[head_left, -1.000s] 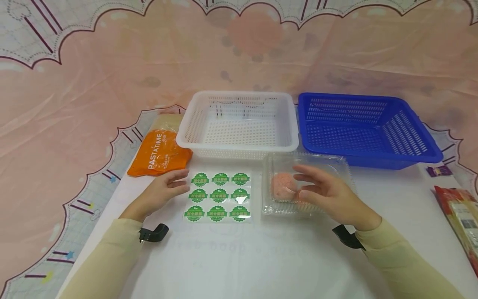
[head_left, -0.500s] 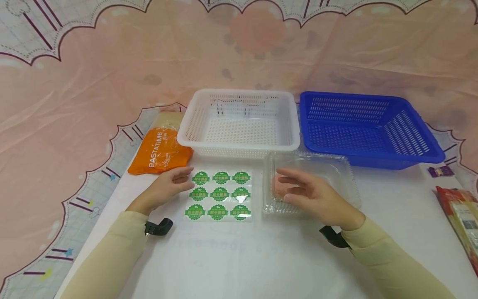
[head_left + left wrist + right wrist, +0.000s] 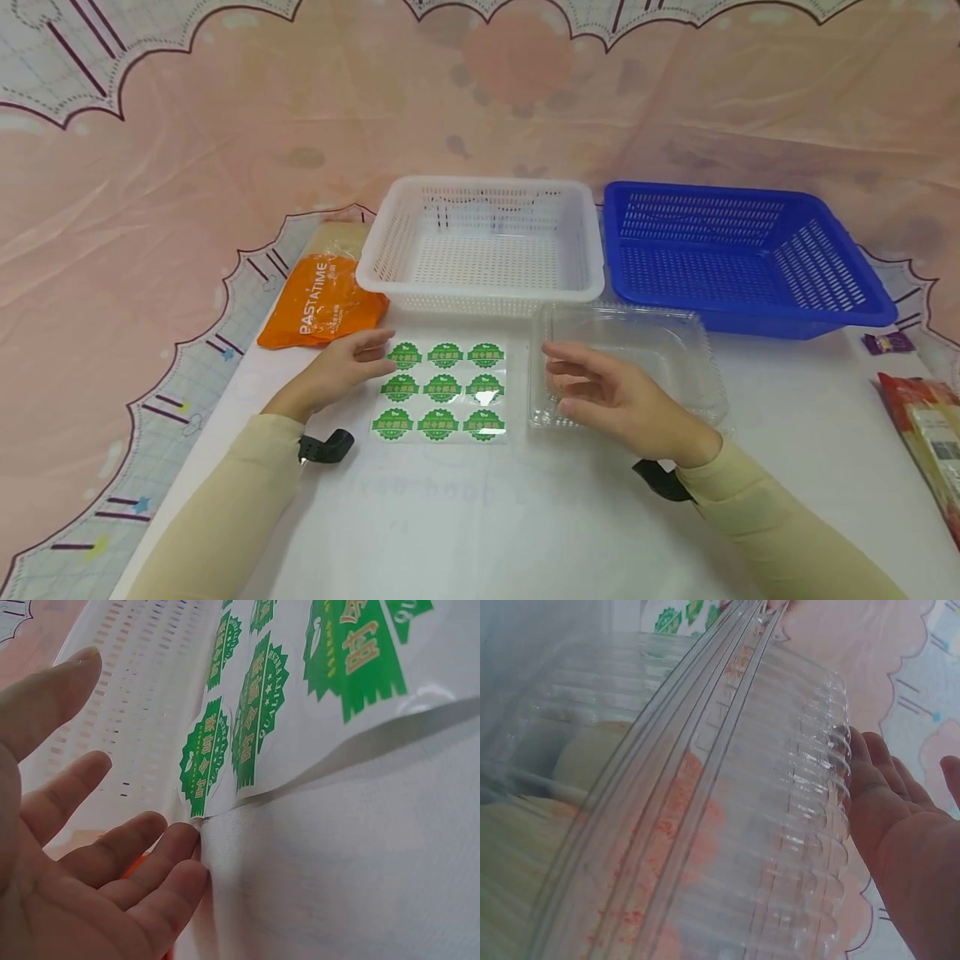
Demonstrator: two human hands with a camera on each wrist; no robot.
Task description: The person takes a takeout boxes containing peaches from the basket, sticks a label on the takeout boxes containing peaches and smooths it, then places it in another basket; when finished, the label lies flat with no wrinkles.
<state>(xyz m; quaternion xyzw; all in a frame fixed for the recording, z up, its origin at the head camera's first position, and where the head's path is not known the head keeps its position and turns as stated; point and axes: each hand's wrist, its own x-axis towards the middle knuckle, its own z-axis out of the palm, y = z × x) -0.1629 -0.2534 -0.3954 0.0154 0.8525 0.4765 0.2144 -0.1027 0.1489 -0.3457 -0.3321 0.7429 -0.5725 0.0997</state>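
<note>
Drawing a little nearer the clear box point(image 3: 660, 333), the left hand point(image 3: 333, 371) had come up to the outer edge of the sticker sheet point(image 3: 442, 388), which lay on the desk point(image 3: 480, 533) just left of the box. Its fingers were apart and held nothing; whether a fingertip touched the sheet could not be told. Over the last second the right hand point(image 3: 626, 400) had slid across to the box's left part, covering most of the food point(image 3: 694, 817) that had shown through there. Its fingers were gently bent, thumb apart, with no grip on the box; contact was unclear. The box sat in place, the white basket point(image 3: 480, 296) behind it. The change seemed only to bring both hands closer to sheet and box, with neither yet taken up.
</note>
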